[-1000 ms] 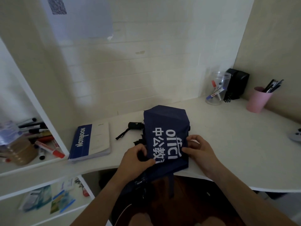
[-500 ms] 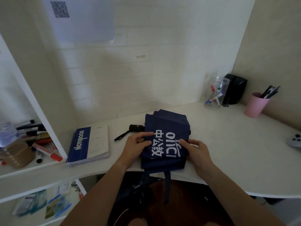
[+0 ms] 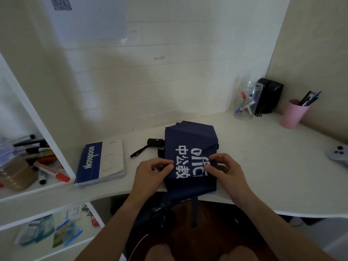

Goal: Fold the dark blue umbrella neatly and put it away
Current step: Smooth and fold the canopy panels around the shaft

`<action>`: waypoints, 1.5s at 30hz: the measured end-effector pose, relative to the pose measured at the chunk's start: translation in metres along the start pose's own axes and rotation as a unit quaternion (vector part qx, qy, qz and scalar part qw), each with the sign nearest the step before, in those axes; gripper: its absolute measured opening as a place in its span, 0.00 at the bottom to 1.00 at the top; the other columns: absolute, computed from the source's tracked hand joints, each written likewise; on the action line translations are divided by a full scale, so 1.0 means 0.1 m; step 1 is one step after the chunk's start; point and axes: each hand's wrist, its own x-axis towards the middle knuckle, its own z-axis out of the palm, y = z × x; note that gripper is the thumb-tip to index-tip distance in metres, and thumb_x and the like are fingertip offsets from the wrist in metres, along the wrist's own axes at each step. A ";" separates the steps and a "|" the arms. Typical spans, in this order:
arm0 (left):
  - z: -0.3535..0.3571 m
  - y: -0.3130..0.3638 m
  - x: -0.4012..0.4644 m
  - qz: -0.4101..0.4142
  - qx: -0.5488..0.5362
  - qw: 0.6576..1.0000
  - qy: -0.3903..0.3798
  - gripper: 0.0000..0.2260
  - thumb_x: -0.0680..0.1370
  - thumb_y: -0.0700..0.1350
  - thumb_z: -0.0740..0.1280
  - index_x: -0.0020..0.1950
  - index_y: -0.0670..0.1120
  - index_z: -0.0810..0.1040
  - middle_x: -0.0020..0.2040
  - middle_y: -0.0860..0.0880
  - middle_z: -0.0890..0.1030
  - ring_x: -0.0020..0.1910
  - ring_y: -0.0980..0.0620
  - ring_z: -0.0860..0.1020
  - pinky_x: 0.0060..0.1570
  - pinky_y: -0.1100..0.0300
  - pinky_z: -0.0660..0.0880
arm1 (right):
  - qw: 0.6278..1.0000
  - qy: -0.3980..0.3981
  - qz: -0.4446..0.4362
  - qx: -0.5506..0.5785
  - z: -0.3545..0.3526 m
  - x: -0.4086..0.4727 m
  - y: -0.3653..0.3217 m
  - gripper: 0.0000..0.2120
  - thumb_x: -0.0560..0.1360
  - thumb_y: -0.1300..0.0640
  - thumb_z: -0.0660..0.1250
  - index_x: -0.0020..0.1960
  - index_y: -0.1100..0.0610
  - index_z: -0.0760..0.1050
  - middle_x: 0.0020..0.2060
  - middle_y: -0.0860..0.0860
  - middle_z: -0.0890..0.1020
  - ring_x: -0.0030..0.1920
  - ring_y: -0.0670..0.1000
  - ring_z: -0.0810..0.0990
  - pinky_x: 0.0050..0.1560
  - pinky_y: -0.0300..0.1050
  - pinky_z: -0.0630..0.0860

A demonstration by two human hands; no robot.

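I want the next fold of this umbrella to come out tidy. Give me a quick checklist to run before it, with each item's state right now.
1. Left hand pinches the dark blue fabric umbrella: ok.
2. Right hand pinches the fabric at the white lettering: ok.
3. Canopy lies flat on the white desk: not ok, its near end hangs over the desk edge.
4. Black umbrella handle and its wrist strap free of the fold: ok.
5. Blue and white notebook apart from the umbrella: ok.
6. Closing strap within reach: cannot tell.
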 end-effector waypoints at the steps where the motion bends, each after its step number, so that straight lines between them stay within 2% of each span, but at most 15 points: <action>1: 0.01 0.02 -0.02 -0.023 -0.042 0.999 0.002 0.05 0.76 0.45 0.76 0.50 0.54 0.88 0.45 0.59 0.87 0.47 0.58 0.83 0.49 0.66 0.79 | 1.000 -0.004 -0.008 -0.009 -0.02 -0.01 0.01 0.10 0.73 0.57 0.76 0.52 0.49 0.80 0.49 0.51 0.84 0.52 0.51 0.83 0.53 0.47 0.82; 4: 0.04 0.05 -0.06 -0.060 -0.108 0.992 -0.019 0.06 0.77 0.41 0.75 0.50 0.51 0.88 0.47 0.53 0.87 0.49 0.55 0.85 0.49 0.62 0.82 | 1.000 -0.029 -0.010 0.003 -0.08 -0.05 0.03 0.09 0.75 0.59 0.74 0.53 0.50 0.80 0.41 0.55 0.83 0.48 0.50 0.84 0.52 0.45 0.81; 7: 0.04 0.01 -0.06 -0.051 -0.073 0.995 -0.033 0.08 0.77 0.40 0.73 0.51 0.53 0.87 0.46 0.49 0.86 0.49 0.50 0.84 0.51 0.56 0.83 | 0.999 -0.034 -0.023 -0.009 -0.12 -0.04 0.01 0.08 0.75 0.63 0.73 0.53 0.55 0.80 0.34 0.48 0.82 0.44 0.44 0.84 0.47 0.36 0.79; 11: -0.02 -0.11 -0.04 -0.034 -0.015 0.997 -0.070 0.09 0.78 0.45 0.73 0.54 0.59 0.85 0.47 0.48 0.85 0.49 0.46 0.84 0.52 0.47 0.83 | 0.997 -0.038 -0.040 -0.058 -0.21 -0.02 -0.02 0.06 0.75 0.63 0.73 0.48 0.53 0.82 0.42 0.49 0.86 0.45 0.48 0.84 0.44 0.39 0.80; 15: -0.05 -0.09 -0.05 -0.037 -0.029 0.996 -0.081 0.10 0.77 0.45 0.74 0.57 0.57 0.84 0.47 0.50 0.86 0.49 0.52 0.85 0.52 0.49 0.83 | 0.996 -0.089 0.004 -0.001 -0.27 -0.06 -0.05 0.09 0.76 0.68 0.71 0.51 0.56 0.81 0.45 0.52 0.83 0.36 0.46 0.81 0.34 0.37 0.76; 17: -0.05 -0.03 -0.04 -0.046 -0.039 0.995 -0.082 0.15 0.76 0.44 0.75 0.61 0.55 0.81 0.43 0.49 0.86 0.46 0.53 0.85 0.51 0.52 0.83 | 0.994 -0.092 0.027 0.051 -0.25 -0.09 -0.06 0.12 0.75 0.67 0.71 0.56 0.57 0.79 0.46 0.57 0.82 0.33 0.52 0.82 0.34 0.41 0.79; 19: -0.03 0.01 -0.03 -0.083 -0.066 0.991 -0.079 0.23 0.74 0.43 0.78 0.65 0.53 0.74 0.43 0.47 0.86 0.45 0.54 0.85 0.47 0.58 0.81 | 0.989 -0.053 0.082 0.110 -0.20 -0.09 -0.07 0.15 0.76 0.61 0.73 0.61 0.56 0.76 0.48 0.59 0.84 0.39 0.58 0.86 0.40 0.46 0.83; 23: 0.00 0.02 0.00 -0.173 -0.098 0.979 -0.033 0.33 0.69 0.40 0.82 0.66 0.51 0.67 0.46 0.46 0.86 0.45 0.53 0.85 0.44 0.62 0.78 | 0.973 0.005 0.177 0.151 -0.10 -0.03 -0.04 0.20 0.73 0.57 0.77 0.60 0.63 0.75 0.50 0.62 0.86 0.46 0.59 0.88 0.46 0.45 0.85; 26: 0.00 0.07 0.09 -0.240 -0.138 0.961 -0.007 0.28 0.69 0.43 0.82 0.62 0.47 0.71 0.49 0.44 0.85 0.43 0.52 0.84 0.40 0.61 0.76 | 0.975 -0.002 0.177 0.137 -0.08 -0.02 -0.04 0.17 0.72 0.58 0.77 0.55 0.68 0.79 0.48 0.61 0.87 0.46 0.57 0.88 0.45 0.42 0.85; 28: 0.00 0.11 0.18 -0.273 -0.139 0.952 0.000 0.19 0.73 0.50 0.79 0.56 0.42 0.79 0.46 0.45 0.86 0.35 0.53 0.81 0.34 0.61 0.73 | 0.977 -0.004 0.176 0.123 -0.09 -0.02 -0.05 0.14 0.73 0.58 0.76 0.53 0.68 0.81 0.47 0.60 0.88 0.46 0.56 0.88 0.44 0.41 0.84; 30: 0.02 0.12 0.26 -0.280 -0.124 0.952 -0.007 0.18 0.74 0.55 0.76 0.48 0.39 0.84 0.41 0.44 0.86 0.30 0.52 0.79 0.31 0.61 0.72 | 0.978 -0.017 0.177 0.108 -0.09 0.01 -0.05 0.13 0.73 0.57 0.76 0.51 0.66 0.82 0.47 0.59 0.88 0.46 0.56 0.88 0.45 0.41 0.84; 34: 0.12 0.08 0.40 -0.259 -0.110 0.960 0.003 0.13 0.75 0.54 0.76 0.38 0.45 0.84 0.37 0.49 0.85 0.34 0.53 0.80 0.32 0.63 0.73 | 0.984 -0.034 0.171 0.038 -0.10 0.03 -0.06 0.11 0.75 0.55 0.74 0.48 0.65 0.82 0.47 0.61 0.87 0.39 0.52 0.87 0.40 0.43 0.81; 37: 0.11 0.08 0.43 -0.223 -0.098 0.970 -0.031 0.11 0.76 0.49 0.75 0.41 0.41 0.86 0.40 0.49 0.87 0.41 0.51 0.83 0.40 0.61 0.75 | 0.985 -0.030 0.170 0.015 -0.16 0.02 -0.08 0.14 0.76 0.56 0.72 0.51 0.69 0.81 0.47 0.64 0.86 0.32 0.48 0.83 0.32 0.41 0.75; 41: 0.01 -0.02 0.31 -0.154 -0.063 0.983 -0.079 0.15 0.79 0.49 0.72 0.41 0.38 0.82 0.45 0.44 0.87 0.49 0.45 0.84 0.54 0.51 0.79 | 0.989 -0.035 0.141 0.020 -0.24 -0.02 -0.04 0.14 0.73 0.61 0.75 0.53 0.70 0.79 0.42 0.63 0.87 0.34 0.51 0.85 0.38 0.37 0.81; 45: -0.07 -0.10 0.19 -0.092 -0.027 0.990 -0.105 0.17 0.80 0.51 0.71 0.31 0.50 0.76 0.46 0.43 0.85 0.48 0.45 0.84 0.55 0.48 0.78 | 0.992 -0.071 0.042 -0.095 -0.25 -0.08 0.02 0.16 0.73 0.60 0.76 0.56 0.52 0.74 0.36 0.58 0.86 0.35 0.54 0.83 0.39 0.42 0.78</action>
